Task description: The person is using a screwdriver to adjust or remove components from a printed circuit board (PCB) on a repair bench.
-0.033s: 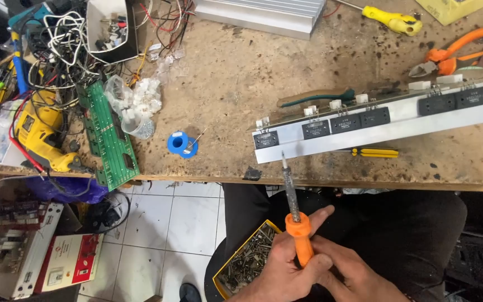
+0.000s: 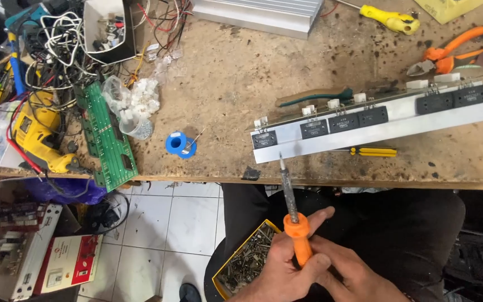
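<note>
My left hand [image 2: 279,267] is wrapped around the orange handle of a soldering iron [image 2: 298,237]. My right hand [image 2: 356,275] touches the lower end of the same handle. The iron's metal shaft points up and away, and its tip ends just below the near left end of a long aluminium bar [image 2: 398,130]. The bar carries several black transistors and lies on the worn wooden bench [image 2: 236,78]. A yellow tin of screws [image 2: 246,263] rests on my lap beside the left hand.
A blue solder spool [image 2: 179,144], a green circuit board [image 2: 106,134] and a yellow drill [image 2: 36,133] lie at the left. Tangled wires [image 2: 57,45] fill the far left corner. A yellow-black screwdriver [image 2: 373,151], orange pliers [image 2: 448,53] and a finned heat sink [image 2: 258,14] are further off.
</note>
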